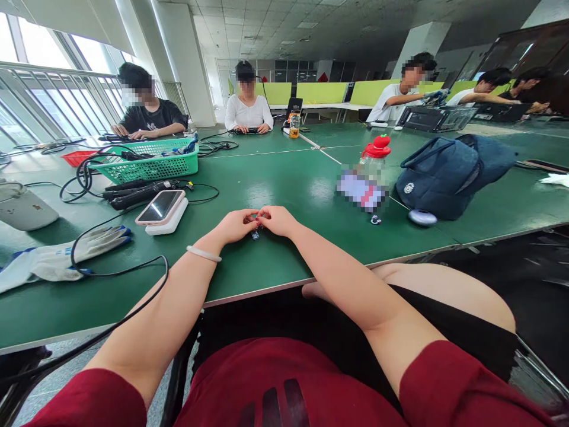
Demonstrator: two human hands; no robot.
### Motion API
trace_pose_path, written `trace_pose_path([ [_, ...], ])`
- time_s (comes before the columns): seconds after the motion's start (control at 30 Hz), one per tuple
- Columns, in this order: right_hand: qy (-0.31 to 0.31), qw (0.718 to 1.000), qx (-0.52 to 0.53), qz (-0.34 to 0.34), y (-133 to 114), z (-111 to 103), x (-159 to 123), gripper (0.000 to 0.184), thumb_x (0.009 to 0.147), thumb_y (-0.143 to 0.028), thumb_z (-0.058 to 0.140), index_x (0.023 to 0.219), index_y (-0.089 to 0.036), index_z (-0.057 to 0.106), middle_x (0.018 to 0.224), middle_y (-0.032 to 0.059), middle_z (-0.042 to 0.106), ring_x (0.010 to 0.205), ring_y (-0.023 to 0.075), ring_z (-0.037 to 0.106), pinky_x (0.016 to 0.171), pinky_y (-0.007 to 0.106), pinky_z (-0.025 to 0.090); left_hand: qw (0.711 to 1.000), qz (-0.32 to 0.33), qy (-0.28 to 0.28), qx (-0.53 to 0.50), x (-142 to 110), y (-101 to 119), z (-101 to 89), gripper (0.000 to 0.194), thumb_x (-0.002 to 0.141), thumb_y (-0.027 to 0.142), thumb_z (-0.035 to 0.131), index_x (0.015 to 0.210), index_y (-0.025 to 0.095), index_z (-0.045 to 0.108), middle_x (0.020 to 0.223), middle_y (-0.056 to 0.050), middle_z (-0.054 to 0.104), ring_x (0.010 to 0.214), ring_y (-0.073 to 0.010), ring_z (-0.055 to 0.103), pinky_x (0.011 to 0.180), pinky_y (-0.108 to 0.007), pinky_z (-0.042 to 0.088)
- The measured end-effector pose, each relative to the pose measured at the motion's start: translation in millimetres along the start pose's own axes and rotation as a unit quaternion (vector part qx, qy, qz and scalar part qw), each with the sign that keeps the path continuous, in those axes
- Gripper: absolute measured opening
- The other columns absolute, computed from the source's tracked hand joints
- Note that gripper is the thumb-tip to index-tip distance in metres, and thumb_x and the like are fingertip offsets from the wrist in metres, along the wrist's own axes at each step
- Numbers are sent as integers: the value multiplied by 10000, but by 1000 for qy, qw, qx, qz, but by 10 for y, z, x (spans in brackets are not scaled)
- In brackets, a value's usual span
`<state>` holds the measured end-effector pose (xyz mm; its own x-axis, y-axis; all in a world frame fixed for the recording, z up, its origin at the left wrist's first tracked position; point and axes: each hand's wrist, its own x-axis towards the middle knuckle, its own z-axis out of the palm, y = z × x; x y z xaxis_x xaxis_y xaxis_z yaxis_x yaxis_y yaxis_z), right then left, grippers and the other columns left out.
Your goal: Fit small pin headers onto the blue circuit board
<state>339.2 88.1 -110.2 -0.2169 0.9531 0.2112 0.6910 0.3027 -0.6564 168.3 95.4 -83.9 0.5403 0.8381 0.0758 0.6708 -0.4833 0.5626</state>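
Note:
My left hand (pixel 240 225) and my right hand (pixel 277 220) meet over the green table (pixel 231 270), close to its front edge. Both are closed, with thumbs and fingertips pinched together at one spot. A small flat blue-grey piece with pale marks (pixel 255 235) pokes out below the fingertips. It is too small for me to tell its kind, and my fingers cover its upper part. A white bracelet (pixel 203 254) circles my left wrist.
Left of my hands lie a phone on a white block (pixel 162 210), work gloves (pixel 66 256), black cables and a green basket (pixel 151 169). To the right are a red-lidded bottle (pixel 376 154) and a dark blue bag (pixel 440 175). Several people sit around the table.

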Motion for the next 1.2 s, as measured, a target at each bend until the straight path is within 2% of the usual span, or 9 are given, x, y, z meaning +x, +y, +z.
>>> trace_pose_path([
  [1.2, -4, 1000, 2, 3, -48, -28, -27, 135, 850, -252, 541, 880, -173, 647, 742, -10, 664, 660, 111, 549, 619, 227, 364, 1000, 0, 0, -2, -11, 0, -3, 448, 801, 357, 527, 1217, 214, 611, 927, -15, 715, 826, -177, 643, 781, -273, 474],
])
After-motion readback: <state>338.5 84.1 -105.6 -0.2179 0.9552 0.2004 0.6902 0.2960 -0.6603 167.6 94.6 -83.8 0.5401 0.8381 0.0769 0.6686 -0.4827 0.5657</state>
